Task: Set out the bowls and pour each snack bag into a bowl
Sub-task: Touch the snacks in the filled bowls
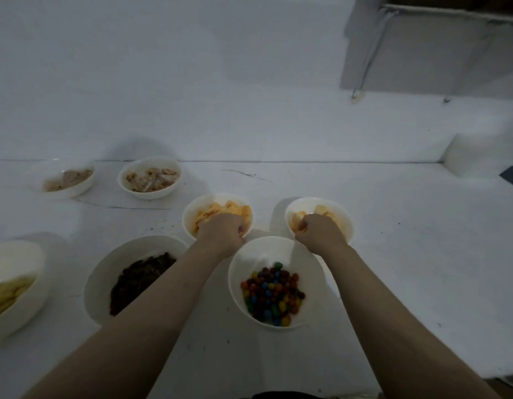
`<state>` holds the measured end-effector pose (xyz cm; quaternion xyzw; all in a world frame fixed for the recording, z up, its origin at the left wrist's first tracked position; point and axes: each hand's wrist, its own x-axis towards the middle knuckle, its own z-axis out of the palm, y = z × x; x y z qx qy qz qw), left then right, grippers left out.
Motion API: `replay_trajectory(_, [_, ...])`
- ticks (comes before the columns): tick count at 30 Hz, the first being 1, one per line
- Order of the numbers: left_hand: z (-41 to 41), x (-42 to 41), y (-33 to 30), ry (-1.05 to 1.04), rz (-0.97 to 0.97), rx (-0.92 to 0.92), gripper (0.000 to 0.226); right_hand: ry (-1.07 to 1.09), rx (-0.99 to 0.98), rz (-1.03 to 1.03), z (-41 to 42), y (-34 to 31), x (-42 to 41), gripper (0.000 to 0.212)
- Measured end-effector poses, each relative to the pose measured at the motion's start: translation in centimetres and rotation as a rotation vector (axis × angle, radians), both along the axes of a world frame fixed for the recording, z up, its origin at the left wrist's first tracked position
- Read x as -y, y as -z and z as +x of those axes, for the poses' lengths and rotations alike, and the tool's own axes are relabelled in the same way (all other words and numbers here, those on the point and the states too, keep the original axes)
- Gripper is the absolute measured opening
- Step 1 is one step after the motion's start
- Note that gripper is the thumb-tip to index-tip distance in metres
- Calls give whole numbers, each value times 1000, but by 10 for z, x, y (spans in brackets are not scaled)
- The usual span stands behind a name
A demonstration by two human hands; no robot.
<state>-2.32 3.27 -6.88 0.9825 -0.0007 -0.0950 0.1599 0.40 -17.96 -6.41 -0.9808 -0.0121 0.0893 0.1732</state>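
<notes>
I see my left hand with fingers curled on the near rim of one chip bowl, my right hand likewise on the other chip bowl. The candy bowl sits just behind both fists on the desk.

Dim, bluish, low-contrast view; soft shadows fall left of the bowls on the white bench. Fine detail is smeared, and wide-angle distortion bends the edges.
</notes>
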Motion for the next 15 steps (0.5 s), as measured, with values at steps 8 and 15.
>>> replay_trajectory(8, [8,8,0,-8,112,16,17,-84,100,-64,14,11,-1,25])
replay_trajectory(15, [42,6,4,-71,90,101,34,-58,205,-82,41,24,4,31])
